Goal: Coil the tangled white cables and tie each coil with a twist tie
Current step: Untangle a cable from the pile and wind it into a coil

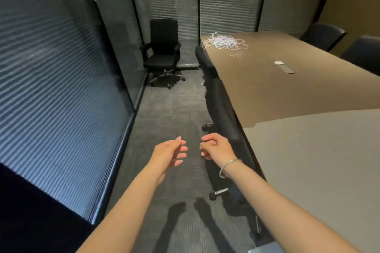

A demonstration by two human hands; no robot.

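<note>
A tangled heap of white cables (pixel 225 42) lies on the brown desk (pixel 287 92), at the desk's far left corner, close to its edge. A few loose loops spread out from the heap toward the desk's middle, and some strands reach the corner itself. Just nearer along the desk from the cables sits a small pale mark or scrap (pixel 234 55); it is too small and blurred to tell what it is. Further toward the desk's middle lie a small white object (pixel 278 63) and, touching or just beside it, a flat grey strip (pixel 287 69).

Both hands are held out over the carpeted floor (pixel 170 113), to the left of the desk and well apart from the cables. The left hand (pixel 170 153) has its fingers loosely extended, pointing toward the other hand, and its grip is relaxed and holds nothing. The right hand (pixel 216 147) has its fingers curled in, its grip narrow and holding nothing that shows; a metal bangle (pixel 227 167) circles its wrist. The two hands are near each other but not touching.

A black office chair (pixel 222 109) stands pushed against the desk's left edge, beside the right hand. Another black chair (pixel 163 51) stands off the desk's far left corner, against the blinds-covered glass wall (pixel 61 88). Two dark chairs (pixel 322 36) sit along the desk's far right side.
</note>
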